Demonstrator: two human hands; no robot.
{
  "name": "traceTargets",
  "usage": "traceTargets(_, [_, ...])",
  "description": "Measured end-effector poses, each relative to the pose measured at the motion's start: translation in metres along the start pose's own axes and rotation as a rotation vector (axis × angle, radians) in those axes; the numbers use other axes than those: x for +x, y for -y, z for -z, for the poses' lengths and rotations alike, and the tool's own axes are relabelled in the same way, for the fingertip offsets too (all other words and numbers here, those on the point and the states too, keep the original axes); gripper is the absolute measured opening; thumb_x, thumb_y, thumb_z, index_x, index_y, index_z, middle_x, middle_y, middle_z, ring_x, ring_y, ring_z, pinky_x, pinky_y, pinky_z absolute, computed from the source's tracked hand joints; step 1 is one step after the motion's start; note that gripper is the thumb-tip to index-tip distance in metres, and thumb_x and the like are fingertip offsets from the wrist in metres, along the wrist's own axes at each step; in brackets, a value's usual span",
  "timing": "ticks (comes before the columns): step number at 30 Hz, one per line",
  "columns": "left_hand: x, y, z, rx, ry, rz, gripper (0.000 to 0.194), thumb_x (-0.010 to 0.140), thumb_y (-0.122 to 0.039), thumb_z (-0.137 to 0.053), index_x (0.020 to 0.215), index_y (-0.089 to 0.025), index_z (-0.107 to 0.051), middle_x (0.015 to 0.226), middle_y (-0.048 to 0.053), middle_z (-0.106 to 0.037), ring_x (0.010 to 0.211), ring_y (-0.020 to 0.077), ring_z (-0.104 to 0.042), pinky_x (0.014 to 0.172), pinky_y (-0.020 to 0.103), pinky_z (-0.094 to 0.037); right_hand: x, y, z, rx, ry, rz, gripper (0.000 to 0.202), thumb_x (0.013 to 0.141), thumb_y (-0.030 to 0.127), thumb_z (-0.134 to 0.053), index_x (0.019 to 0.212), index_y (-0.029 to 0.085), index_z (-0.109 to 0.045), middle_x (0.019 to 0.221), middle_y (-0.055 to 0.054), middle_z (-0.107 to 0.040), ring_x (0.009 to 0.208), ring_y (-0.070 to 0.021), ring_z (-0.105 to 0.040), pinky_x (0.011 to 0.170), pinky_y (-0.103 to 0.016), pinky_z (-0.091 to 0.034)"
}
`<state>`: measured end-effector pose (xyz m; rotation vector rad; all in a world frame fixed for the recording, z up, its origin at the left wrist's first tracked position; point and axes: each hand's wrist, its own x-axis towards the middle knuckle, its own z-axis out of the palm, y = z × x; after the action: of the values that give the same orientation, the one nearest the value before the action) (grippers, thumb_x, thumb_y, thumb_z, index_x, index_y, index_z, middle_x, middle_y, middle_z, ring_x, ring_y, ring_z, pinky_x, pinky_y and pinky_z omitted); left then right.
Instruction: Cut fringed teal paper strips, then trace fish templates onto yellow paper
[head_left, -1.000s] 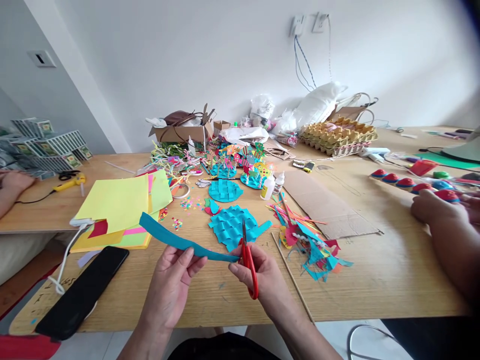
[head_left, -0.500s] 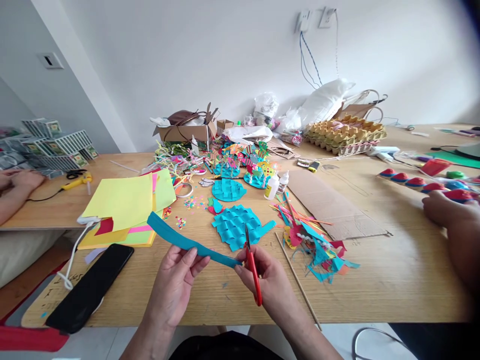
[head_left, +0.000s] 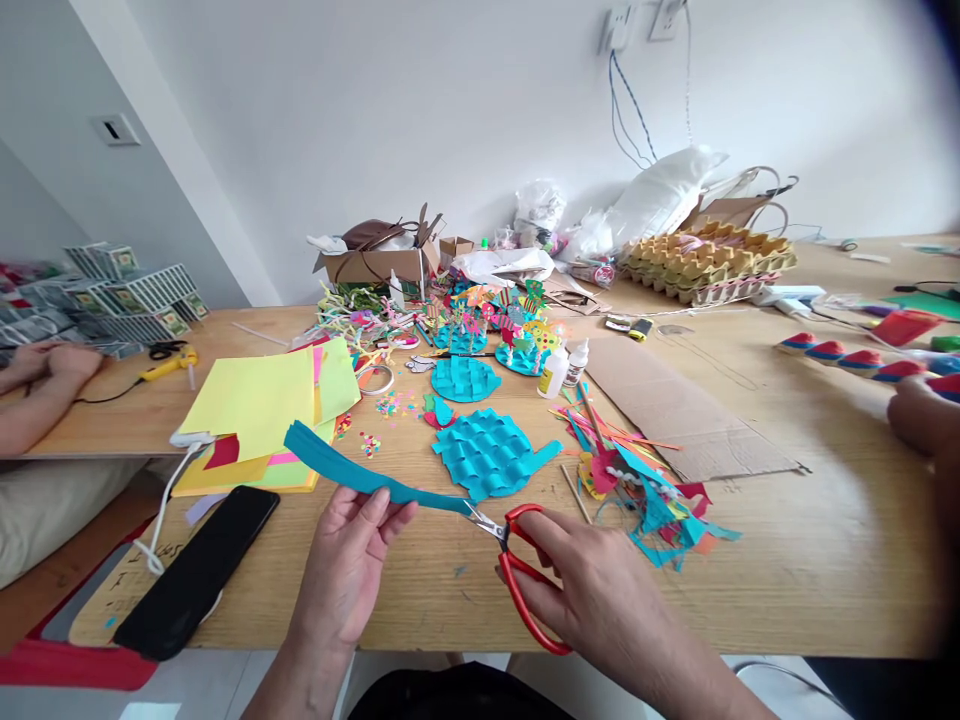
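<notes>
Blue paper strips [head_left: 337,463], stacked together, are pinched between the thumb and fingers of my left hand [head_left: 360,545]. My right hand [head_left: 585,580] has its fingers through the red handles of the scissors [head_left: 517,565]. The handles are spread, and the slightly parted blades are at the right end of the strips. Just behind lies a woven blue paper piece [head_left: 491,452] with a short tab on its right side. A smaller woven blue oval [head_left: 463,379] rests farther back.
Yellow paper sheets [head_left: 247,400] and a black phone [head_left: 199,570] lie at left. Two glue bottles [head_left: 553,372], cardboard [head_left: 675,405] and paper scraps [head_left: 652,500] are at right. Other people's hands [head_left: 71,360] rest at far left; another hand [head_left: 919,412] touches a red-and-blue strip at far right.
My right hand has let go of the strips' end and turned the scissors from upright to pointing left, with handles now spread. The blades have moved onto the strips' right end. The view has shifted slightly.
</notes>
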<state>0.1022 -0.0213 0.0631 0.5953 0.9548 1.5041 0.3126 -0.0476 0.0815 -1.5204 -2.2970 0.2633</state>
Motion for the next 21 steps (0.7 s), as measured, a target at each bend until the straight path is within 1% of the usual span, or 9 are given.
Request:
traceTargets(3, [-0.0011,0.0001,-0.0006,0.002,0.006,0.001,0.024,0.063,-0.019,-0.076,0.083,-0.018,-0.065,0.081,0.0,-0.068,0.074,0.0148,-0.065,0.066,0.025,-0.056,0.0027,0.0039,-0.0019,-0.124,0.057,-0.006,0.011,0.077,0.028,-0.053,0.083,0.019,-0.058,0.069,-0.002,-0.066,0.059,-0.0166,-0.062,0.049,-0.023,-0.031])
traceTargets(7, [-0.0022,-0.0005,-0.0012,0.008,0.002,0.001,0.021,0.063,-0.018,-0.075,0.081,-0.017,-0.064,0.08,0.0,-0.068,0.072,0.0139,-0.064,0.066,0.025,-0.056,0.0069,0.0039,-0.0052,-0.19,0.094,0.023,0.015,0.08,0.031,-0.049,0.079,0.02,-0.059,0.07,-0.002,-0.067,0.058,-0.0176,-0.063,0.047,-0.024,-0.029])
traceTargets(9, [-0.0024,-0.0012,-0.0013,0.013,0.001,0.0,0.021,0.063,-0.019,-0.075,0.081,-0.017,-0.064,0.08,0.001,-0.067,0.072,0.0143,-0.064,0.066,0.026,-0.056,0.0079,0.0029,-0.0051,-0.196,0.102,0.036,0.018,0.082,0.032,-0.047,0.078,0.02,-0.059,0.071,-0.002,-0.067,0.059,-0.0176,-0.063,0.048,-0.024,-0.03])
traceTargets(15, [-0.0029,-0.0011,-0.0008,0.028,-0.001,0.005,0.021,0.063,-0.02,-0.075,0.08,-0.017,-0.064,0.081,0.002,-0.068,0.073,0.0143,-0.064,0.065,0.026,-0.057,0.0092,0.0016,-0.0026,-0.165,0.125,0.019,0.02,0.082,0.033,-0.047,0.087,0.02,-0.062,0.078,-0.003,-0.068,0.067,-0.0182,-0.065,0.051,-0.024,-0.035])
traceTargets(21, [-0.0039,-0.0009,-0.0008,0.034,0.005,0.008,0.022,0.063,-0.02,-0.075,0.082,-0.017,-0.065,0.082,0.002,-0.068,0.074,0.0144,-0.063,0.064,0.025,-0.057,0.0085,0.0014,-0.0026,-0.18,0.153,0.002,0.018,0.083,0.032,-0.047,0.086,0.02,-0.061,0.079,-0.003,-0.068,0.07,-0.0194,-0.065,0.053,-0.025,-0.036])
